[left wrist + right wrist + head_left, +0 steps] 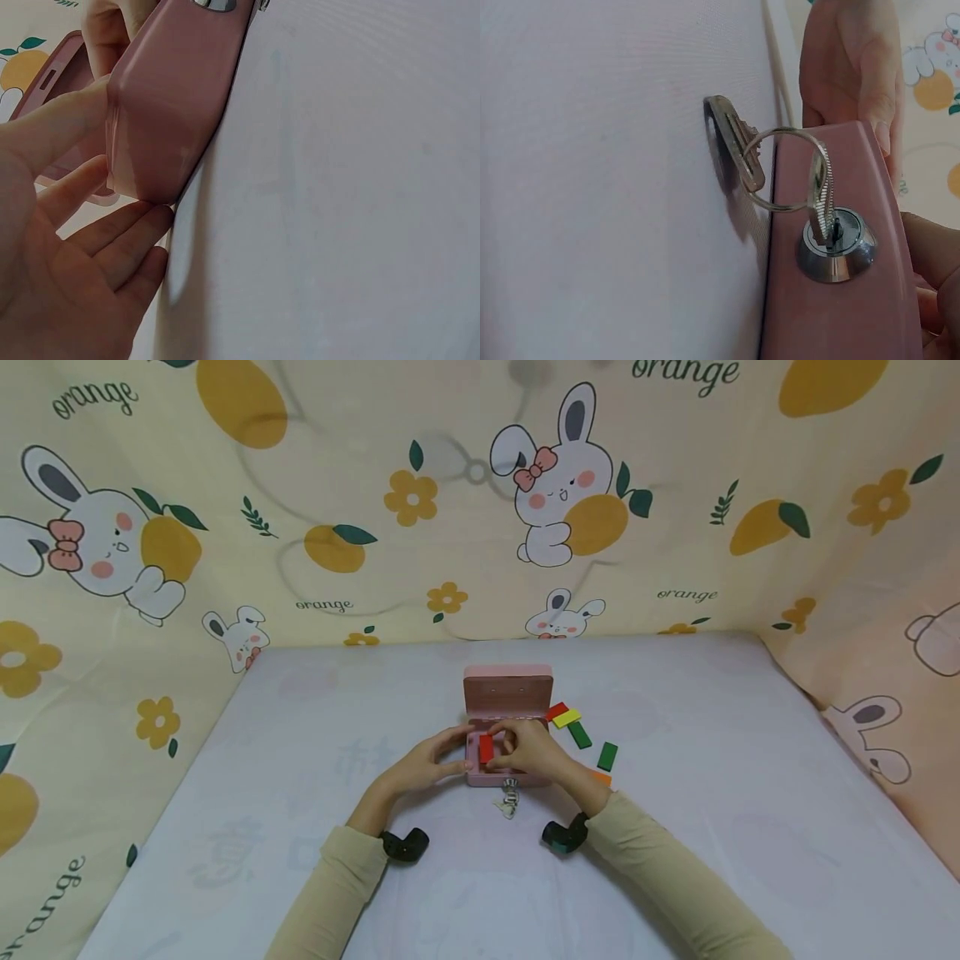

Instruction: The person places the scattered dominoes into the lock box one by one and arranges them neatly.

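An open pink metal box stands on the table, its lid raised at the back. My left hand rests against the box's left side; in the left wrist view its lightly bent fingers touch the end wall. Over the box, my right hand pinches a red block, which looks upright near the left inside. Most of the box's interior is hidden by that hand. In the right wrist view a key sits in the front lock, with a second key on its ring.
To the right of the box lie a red block, a yellow block, two green blocks and an orange block partly behind the right wrist. A printed cloth hangs behind the white table surface.
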The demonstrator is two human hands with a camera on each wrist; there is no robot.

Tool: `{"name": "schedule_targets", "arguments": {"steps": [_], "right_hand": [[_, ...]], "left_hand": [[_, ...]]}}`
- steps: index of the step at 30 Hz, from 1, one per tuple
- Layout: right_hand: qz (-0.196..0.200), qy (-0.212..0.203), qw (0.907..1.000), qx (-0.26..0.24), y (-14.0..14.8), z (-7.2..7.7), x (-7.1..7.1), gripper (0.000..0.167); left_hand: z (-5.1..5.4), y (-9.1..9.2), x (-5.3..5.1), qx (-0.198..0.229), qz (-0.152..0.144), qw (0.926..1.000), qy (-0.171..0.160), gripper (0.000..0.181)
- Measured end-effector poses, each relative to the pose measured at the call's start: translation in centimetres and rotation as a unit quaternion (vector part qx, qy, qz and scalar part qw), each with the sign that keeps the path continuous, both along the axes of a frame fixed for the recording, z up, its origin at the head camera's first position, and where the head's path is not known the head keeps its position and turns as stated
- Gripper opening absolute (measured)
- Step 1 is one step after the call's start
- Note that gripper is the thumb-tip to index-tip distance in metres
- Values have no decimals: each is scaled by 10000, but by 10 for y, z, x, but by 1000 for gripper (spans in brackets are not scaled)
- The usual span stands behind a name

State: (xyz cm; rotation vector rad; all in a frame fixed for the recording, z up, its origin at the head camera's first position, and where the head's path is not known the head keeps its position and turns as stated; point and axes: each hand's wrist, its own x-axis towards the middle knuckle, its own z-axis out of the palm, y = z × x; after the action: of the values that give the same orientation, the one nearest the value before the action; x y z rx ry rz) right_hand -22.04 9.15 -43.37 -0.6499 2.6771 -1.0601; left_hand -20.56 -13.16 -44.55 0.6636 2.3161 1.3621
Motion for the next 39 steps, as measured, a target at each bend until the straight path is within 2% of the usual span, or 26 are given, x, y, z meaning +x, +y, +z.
{"name": "schedule_targets", "arguments": {"steps": [13,21,39], "right_hand": [[-172,-199,9996,100,-12,-4,-5,50],[-394,-246,9975,541,-20,-6,-6,50],[-438,-388,9967,564,-23,-7,-5,48]], "left_hand": [[-4,-2,-2,145,-29,9999,0,63],[-4,-2,-2,114,26,9999,-9,62],[-3,-1,-1,19,36,10000,15,64]]}}
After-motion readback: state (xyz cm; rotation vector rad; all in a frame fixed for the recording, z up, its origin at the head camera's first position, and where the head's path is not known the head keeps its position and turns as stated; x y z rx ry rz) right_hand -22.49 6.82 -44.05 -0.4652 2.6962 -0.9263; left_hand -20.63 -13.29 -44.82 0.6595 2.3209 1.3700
